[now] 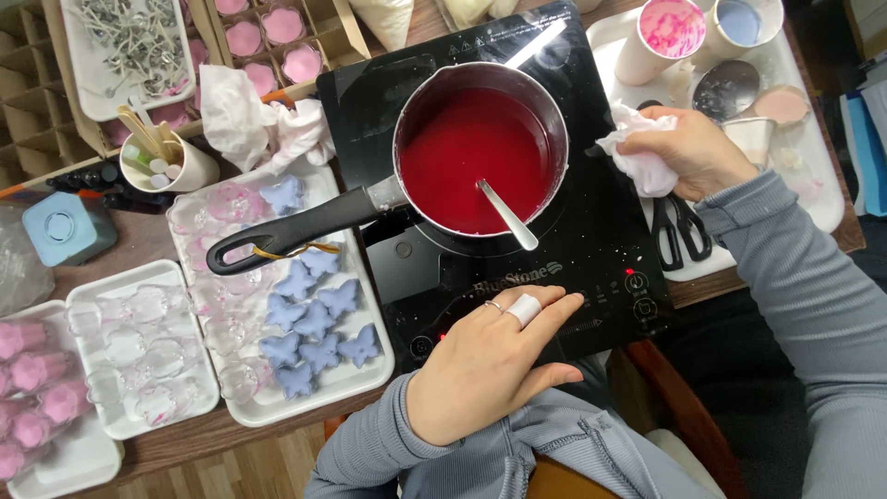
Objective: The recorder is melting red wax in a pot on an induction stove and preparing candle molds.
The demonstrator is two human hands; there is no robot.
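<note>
A black induction hob [591, 231] sits mid-worktop, carrying a steel saucepan [480, 139] of opaque red liquid in which a metal spoon [506, 214] leans toward the near rim. The pan's black handle [296, 229] projects to the left, over a white tray [365, 370] of blue butterfly-shaped casts [314, 319]. The left hand [490, 360] lies flat and open on the hob's near control strip, fingers spread, holding nothing; a white band wraps one finger. The right hand [693, 152] is closed on a crumpled white cloth [637, 152], pressed to the glass at the hob's right edge, just beside the pan.

Wiping is judged best kept to short strokes away from the pan wall, the cloth held bunched so that no corner trails into the liquid; the flat left hand steadies the hob but rests near the touch controls, where pressure could alter a setting.

Room is tight. To the right, a white tray [813, 111] holds paper cups [670, 37], a ladle [725, 88] and black scissors [679, 231] touching the hob's edge. Leftward lie a crumpled tissue [249, 120], a cup of sticks [171, 162] and clear moulds [139, 342]. The hob's near edge overhangs the worktop [185, 434] slightly; bare glass shows mainly at the front right.
</note>
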